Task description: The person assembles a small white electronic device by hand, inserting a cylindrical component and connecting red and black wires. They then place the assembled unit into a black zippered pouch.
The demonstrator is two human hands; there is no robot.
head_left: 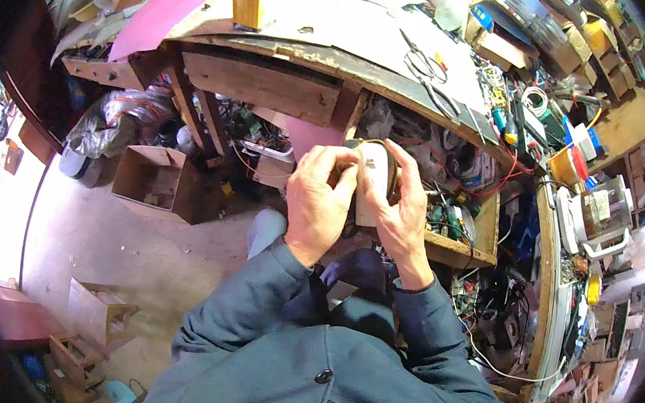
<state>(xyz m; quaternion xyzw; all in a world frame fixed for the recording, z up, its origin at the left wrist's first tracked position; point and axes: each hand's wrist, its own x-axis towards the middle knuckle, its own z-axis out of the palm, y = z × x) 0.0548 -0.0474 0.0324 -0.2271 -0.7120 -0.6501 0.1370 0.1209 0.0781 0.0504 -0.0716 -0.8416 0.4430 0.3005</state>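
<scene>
A whitish, rounded oblong device (366,216) with dark sides is held up in front of my lap, above my knees. I cannot make out its exact kind. My left hand (318,201) grips it from the left, with the thumb and fingertips bent together at its edge. My right hand (400,212) wraps its right side, fingers over the far edge and thumb lying on the pale face. A small greyish mark or slot shows on that face near the far end. My fingers cover much of both sides.
Ahead stands a workbench with a white top (327,21), carrying pliers (440,98), scissors (424,63) and a yellow block (255,0). An open drawer (462,252) of tools and wires juts out at right. On the floor at left is an open cardboard box (149,184).
</scene>
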